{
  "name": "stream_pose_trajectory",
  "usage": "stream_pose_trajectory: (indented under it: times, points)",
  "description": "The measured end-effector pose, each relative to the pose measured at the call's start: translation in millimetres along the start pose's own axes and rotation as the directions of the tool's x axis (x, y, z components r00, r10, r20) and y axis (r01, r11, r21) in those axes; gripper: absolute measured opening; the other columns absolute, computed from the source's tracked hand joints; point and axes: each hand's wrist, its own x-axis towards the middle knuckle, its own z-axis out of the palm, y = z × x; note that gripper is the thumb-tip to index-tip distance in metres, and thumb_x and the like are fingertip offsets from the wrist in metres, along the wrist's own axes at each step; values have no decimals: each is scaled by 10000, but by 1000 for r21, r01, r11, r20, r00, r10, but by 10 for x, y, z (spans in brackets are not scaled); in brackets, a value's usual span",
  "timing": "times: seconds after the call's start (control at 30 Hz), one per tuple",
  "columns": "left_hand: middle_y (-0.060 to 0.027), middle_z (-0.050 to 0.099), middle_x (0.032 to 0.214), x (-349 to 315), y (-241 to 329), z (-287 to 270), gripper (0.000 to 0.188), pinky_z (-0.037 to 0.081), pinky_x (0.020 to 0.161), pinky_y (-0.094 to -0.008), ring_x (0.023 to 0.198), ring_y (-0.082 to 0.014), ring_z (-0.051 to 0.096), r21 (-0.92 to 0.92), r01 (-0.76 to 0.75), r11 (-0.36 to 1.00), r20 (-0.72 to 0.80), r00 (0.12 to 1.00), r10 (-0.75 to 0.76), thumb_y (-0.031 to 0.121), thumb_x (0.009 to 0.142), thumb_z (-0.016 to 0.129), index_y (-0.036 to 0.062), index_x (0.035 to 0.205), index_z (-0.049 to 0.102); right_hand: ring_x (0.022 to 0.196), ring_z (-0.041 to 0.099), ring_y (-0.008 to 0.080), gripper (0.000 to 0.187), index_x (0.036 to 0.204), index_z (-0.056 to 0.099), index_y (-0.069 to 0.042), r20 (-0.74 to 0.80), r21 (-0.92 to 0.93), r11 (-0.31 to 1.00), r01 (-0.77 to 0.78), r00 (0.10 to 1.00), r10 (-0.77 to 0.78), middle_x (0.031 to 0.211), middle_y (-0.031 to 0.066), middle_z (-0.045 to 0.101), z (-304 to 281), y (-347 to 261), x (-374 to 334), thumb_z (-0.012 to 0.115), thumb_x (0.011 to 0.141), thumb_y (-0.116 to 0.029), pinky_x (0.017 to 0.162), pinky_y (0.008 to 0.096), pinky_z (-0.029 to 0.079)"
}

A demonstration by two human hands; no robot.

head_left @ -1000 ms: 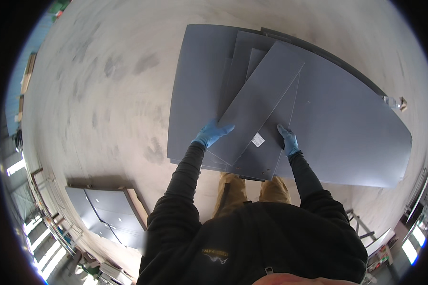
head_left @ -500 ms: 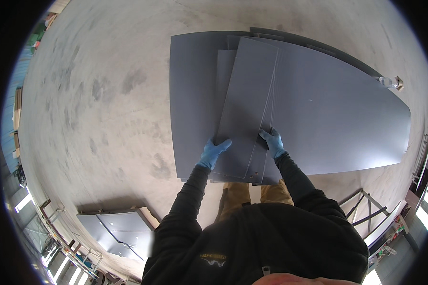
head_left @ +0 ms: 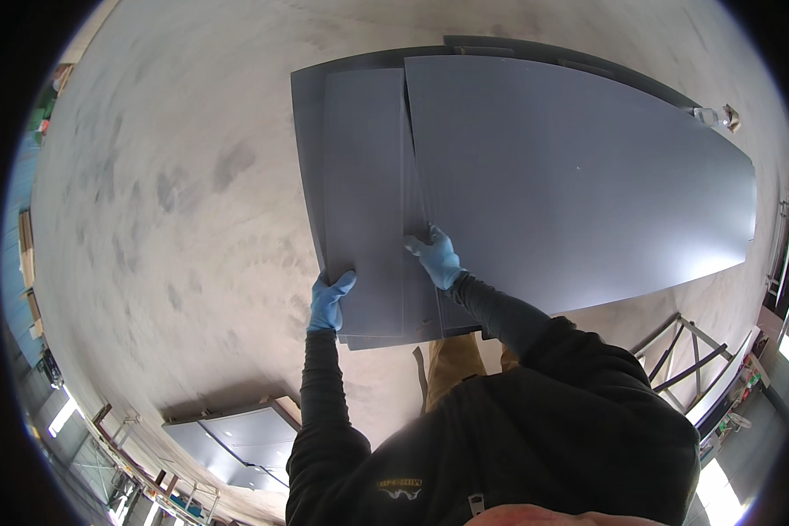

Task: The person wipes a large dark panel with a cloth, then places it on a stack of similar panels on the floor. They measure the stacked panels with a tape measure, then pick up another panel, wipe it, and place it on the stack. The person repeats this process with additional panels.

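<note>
Clasped narrow, flat dark-grey panel (head_left: 364, 193), left of broad grey sheet (head_left: 579, 184), with blue-gloved left hand (head_left: 330, 301) closed over outer edge; rested part-curled, blue-gloved right hand (head_left: 437, 259) opposite, with hold unclear; likely needed both edges level.

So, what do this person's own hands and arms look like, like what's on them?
The left hand and right hand wear plain light-blue gloves, fairly close-fitting. Snug, creased dark grey sleeves cover the forearms, and looser black outer sleeves cover the arms higher up. I see no marking on the gloves or sleeves.
</note>
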Motion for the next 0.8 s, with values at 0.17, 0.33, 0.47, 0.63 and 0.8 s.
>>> stream_pose_trajectory:
  times: [0.17,0.33,0.47,0.63,0.8]
  points:
    - [-88,733,1191,143,-26,-298,509,539,950,-344,1045,-204,696,4,47,999,-38,998,-47,201,888,859,-14,1306,666,1262,632,270,833,1601,353,52,76,-55,998,4,997,0,1421,193,624,284,-22,162,766,964,-291,1073,355,496]
    - [-102,734,1189,439,-89,-535,582,537,944,-334,1038,-195,688,225,82,971,-24,997,-79,289,872,884,-28,1307,663,1381,570,416,888,1630,275,43,-33,-466,885,-13,999,-3,1489,264,575,375,31,288,672,994,-433,1128,459,468]
    - [-125,732,1204,527,-140,-630,631,537,963,-352,1063,-215,684,490,36,871,-41,999,-19,370,893,863,-42,1321,649,1406,528,473,857,1619,268,58,1,-559,829,-12,1000,16,1514,323,530,411,-3,292,589,1016,-460,1155,502,446]
    - [-167,710,1277,565,-215,-613,763,536,993,-391,1139,-269,680,571,-82,817,39,997,73,463,892,838,-55,1391,584,1302,618,467,776,1578,313,86,17,-698,716,15,1000,-4,1384,344,621,355,-114,139,547,1031,-412,1106,489,489]
    - [-187,686,1343,517,-239,-583,900,535,1007,-416,1194,-310,676,649,-49,759,-24,996,84,570,874,810,-49,1459,521,1110,723,460,700,1550,345,96,42,-793,606,64,998,-50,1188,320,719,305,-180,-15,546,1030,-326,986,505,558]
